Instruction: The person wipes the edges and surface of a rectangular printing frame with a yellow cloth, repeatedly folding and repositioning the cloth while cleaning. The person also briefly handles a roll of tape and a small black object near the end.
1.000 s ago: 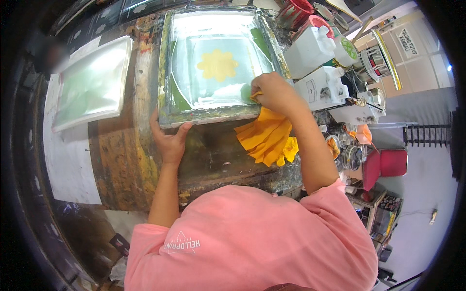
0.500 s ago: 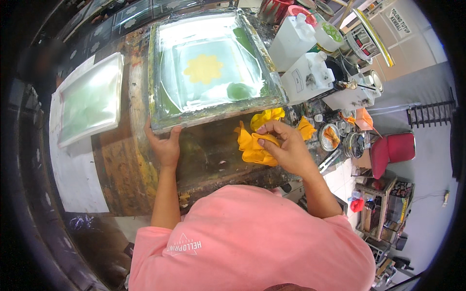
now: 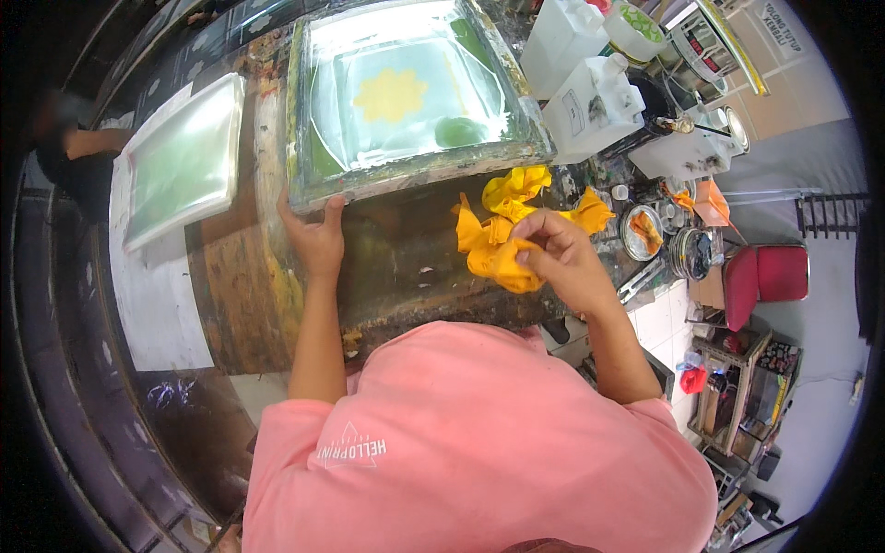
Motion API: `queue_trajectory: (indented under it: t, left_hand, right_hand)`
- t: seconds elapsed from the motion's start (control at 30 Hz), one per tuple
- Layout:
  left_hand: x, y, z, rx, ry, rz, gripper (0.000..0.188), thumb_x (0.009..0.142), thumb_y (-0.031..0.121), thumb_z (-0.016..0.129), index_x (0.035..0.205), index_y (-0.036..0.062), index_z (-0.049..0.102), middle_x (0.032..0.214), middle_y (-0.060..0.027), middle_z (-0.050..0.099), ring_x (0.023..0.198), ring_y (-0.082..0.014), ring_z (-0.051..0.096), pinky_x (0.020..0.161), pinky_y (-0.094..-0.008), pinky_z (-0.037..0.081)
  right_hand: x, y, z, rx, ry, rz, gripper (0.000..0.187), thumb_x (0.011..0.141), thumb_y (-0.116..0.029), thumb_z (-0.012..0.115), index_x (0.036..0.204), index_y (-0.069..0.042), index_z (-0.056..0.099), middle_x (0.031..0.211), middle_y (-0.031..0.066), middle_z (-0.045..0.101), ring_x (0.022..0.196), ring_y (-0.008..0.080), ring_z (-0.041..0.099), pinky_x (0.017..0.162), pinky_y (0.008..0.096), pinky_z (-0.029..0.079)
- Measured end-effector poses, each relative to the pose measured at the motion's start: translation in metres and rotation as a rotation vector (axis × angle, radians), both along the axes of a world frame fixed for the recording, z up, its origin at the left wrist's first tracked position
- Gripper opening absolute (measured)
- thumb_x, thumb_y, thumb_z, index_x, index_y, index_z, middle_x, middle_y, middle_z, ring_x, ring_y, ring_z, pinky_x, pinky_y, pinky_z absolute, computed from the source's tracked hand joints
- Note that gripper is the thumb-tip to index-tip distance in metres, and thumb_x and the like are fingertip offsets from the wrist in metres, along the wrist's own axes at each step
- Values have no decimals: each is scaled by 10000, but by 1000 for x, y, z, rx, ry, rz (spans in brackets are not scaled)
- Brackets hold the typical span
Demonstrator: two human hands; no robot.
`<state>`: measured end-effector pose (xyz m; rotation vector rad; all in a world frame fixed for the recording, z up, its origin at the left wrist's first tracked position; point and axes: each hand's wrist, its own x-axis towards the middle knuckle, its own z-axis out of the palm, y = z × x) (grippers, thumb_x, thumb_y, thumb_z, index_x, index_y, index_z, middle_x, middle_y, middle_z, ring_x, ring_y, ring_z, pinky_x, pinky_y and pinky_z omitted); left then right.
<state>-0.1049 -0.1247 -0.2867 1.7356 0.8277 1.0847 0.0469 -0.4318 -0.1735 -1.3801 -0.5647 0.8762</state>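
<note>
A screen-printing frame (image 3: 433, 166) lies tilted on the stained table, with a pale yellow flower shape (image 3: 391, 95) in the middle of its green and white mesh. My left hand (image 3: 316, 241) grips its near left corner, thumb over the near edge; the fingers underneath are partly hidden. To the right, my right hand (image 3: 572, 263) pinches a crumpled orange-yellow cloth (image 3: 487, 247) between thumb and fingers, just in front of the frame. Behind that cloth lies a brighter yellow cloth (image 3: 518, 187), and another orange-yellow piece (image 3: 592, 212) sits beside it.
White plastic jugs (image 3: 599, 111) and paint containers crowd the table's right side. A stack of clear-covered sheets (image 3: 180, 170) lies at the left on white paper (image 3: 157, 318). Another person's arm (image 3: 97, 141) shows at far left. A red chair (image 3: 770, 275) stands at right.
The view has shifted, so the table sits higher in the picture. The cloth in my right hand has changed shape, its left end more spread. Another person's arm has come into view at left.
</note>
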Motion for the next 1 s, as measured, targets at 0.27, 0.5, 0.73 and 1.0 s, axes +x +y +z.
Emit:
queue_trajectory:
  t: [0.27, 0.5, 0.73, 1.0]
  left_hand:
    - [1, -1, 3, 88, 4, -4, 784, 834, 349, 812, 1388, -18, 395, 1269, -161, 523, 1160, -251, 524, 1010, -362, 415]
    - [5, -6, 11, -6, -57, -36, 770, 840, 330, 811, 1383, -23, 394, 1280, -154, 520, 1151, -246, 530, 1011, -358, 415]
    - [2, 0, -1, 85, -7, 8, 774, 842, 353, 804, 1387, -26, 404, 1290, -170, 522, 1176, -250, 519, 1024, -355, 399]
    - [0, -4, 11, -18, 23, -7, 792, 819, 261, 826, 1403, -27, 376, 1295, -171, 507, 1190, -253, 507, 1032, -373, 394]
  right_hand:
    - [-44, 19, 3, -194, -606, 235, 211, 815, -46, 657, 1024, -32, 634, 1088, 101, 635, 1008, 275, 618, 895, 365, 496]
    - [-59, 38, -17, -22, -1068, 331, 168, 820, -126, 724, 968, -56, 685, 1135, 95, 656, 996, 289, 615, 913, 412, 473]
    - [-2, -12, -2, -486, -992, -170, 155, 857, -182, 701, 927, -44, 716, 922, 116, 704, 864, 305, 662, 779, 398, 523]
    - [25, -51, 3, -612, -880, -283, 167, 906, -111, 632, 1018, -9, 701, 993, 168, 696, 879, 329, 672, 782, 394, 529]
